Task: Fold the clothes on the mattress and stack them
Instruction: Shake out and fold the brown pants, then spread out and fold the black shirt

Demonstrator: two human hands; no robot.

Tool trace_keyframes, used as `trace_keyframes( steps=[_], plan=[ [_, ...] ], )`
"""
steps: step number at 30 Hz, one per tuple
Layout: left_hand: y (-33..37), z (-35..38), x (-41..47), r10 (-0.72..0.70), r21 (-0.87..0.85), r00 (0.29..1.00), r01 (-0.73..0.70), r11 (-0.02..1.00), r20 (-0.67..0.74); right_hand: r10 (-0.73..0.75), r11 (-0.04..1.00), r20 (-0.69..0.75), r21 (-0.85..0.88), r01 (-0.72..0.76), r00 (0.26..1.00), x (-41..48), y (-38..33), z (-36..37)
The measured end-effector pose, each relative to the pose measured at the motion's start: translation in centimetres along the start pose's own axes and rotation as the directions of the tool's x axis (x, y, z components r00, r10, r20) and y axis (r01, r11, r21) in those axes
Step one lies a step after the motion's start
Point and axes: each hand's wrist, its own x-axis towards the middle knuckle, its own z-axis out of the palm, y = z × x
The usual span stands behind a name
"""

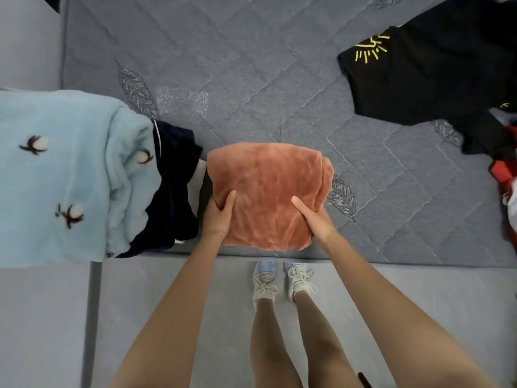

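Note:
A folded rust-orange fleece garment (268, 189) lies at the near edge of the grey quilted mattress (251, 65). My left hand (219, 214) grips its near left corner, thumb on top. My right hand (314, 217) grips its near right side the same way. Just to the left sits a stack: a light blue fleece with cotton-flower prints (64, 175) on top of a dark navy garment (173, 186). An unfolded black shirt with yellow print (430, 65) lies at the far right.
A red item (505, 175) and a white one (513, 205) lie at the right edge. The mattress front edge runs just below the orange garment, with grey floor (167, 289) and my shoes (279, 281) beneath. A wall (28, 37) stands at the far left.

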Motion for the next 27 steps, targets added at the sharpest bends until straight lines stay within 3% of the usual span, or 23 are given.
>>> trace_keyframes(
  steps=[5, 8, 12, 20, 22, 27],
  plan=[
    [2.6, -0.4, -3.0, 0.154, 0.066, 0.982, -0.148, 0.987, -0.106, -0.073, 0.993, -0.159, -0.104, 0.057, 0.985, -2.1, -1.7, -0.6],
    [5.0, -0.7, -5.8, 0.236, 0.233, 0.964, -0.203, 0.951, -0.120, -0.170, 0.941, -0.223, -0.326, 0.091, 0.960, -5.4, -4.0, -1.3],
    [9.1, -0.6, -9.5, 0.328, 0.550, 0.943, -0.251, 0.796, -0.046, -0.242, 0.869, -0.161, -0.474, 0.140, 0.957, -10.1, -7.4, -3.2],
    [17.8, 4.2, -16.8, 0.485, 0.747, 0.851, -0.452, 0.488, 0.198, -0.415, 0.553, -0.060, -0.809, 0.199, 0.908, -16.7, -12.7, -11.7],
    [19.4, 6.4, -18.4, 0.493, 0.749, 0.846, -0.459, 0.478, 0.204, -0.445, 0.518, -0.041, -0.827, 0.220, 0.895, -17.8, -13.6, -14.6],
    [21.6, 13.1, -22.7, 0.493, 0.700, 0.859, -0.437, 0.565, 0.138, -0.507, 0.441, -0.003, -0.860, 0.256, 0.862, -20.0, -15.3, -21.1]
  ],
)
